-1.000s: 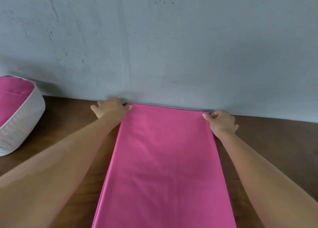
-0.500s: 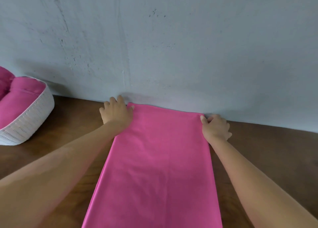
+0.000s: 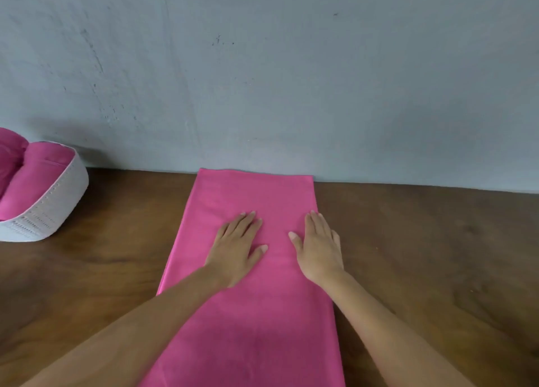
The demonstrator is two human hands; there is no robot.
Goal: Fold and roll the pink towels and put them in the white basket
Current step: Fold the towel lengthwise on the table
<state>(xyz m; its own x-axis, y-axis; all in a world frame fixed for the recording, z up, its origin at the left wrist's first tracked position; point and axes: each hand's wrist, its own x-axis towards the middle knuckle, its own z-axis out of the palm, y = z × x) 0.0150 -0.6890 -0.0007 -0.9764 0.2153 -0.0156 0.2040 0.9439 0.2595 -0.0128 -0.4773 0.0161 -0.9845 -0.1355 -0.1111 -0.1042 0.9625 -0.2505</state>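
Wooden table [image 3: 423, 255] under towel [image 3: 256, 328], basket [image 3: 52, 205].

pink towel [image 3: 256, 313], white basket [image 3: 49, 208], brown table [image 3: 423, 255]

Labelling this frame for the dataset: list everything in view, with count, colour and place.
flat towel: 1, pink, spread lengthwise on the table, far edge at the wall
rolled towels: 2 visible, pink, inside the basket, partly cut off by the frame edge
basket: 1, white, far left on the table, near the wall
table: 1, dark brown wood, under everything
wall: 1, grey-blue, behind the table
left hand: 1, flat, palm down on the flat towel
right hand: 1, flat, palm down on the flat towel, beside the left hand
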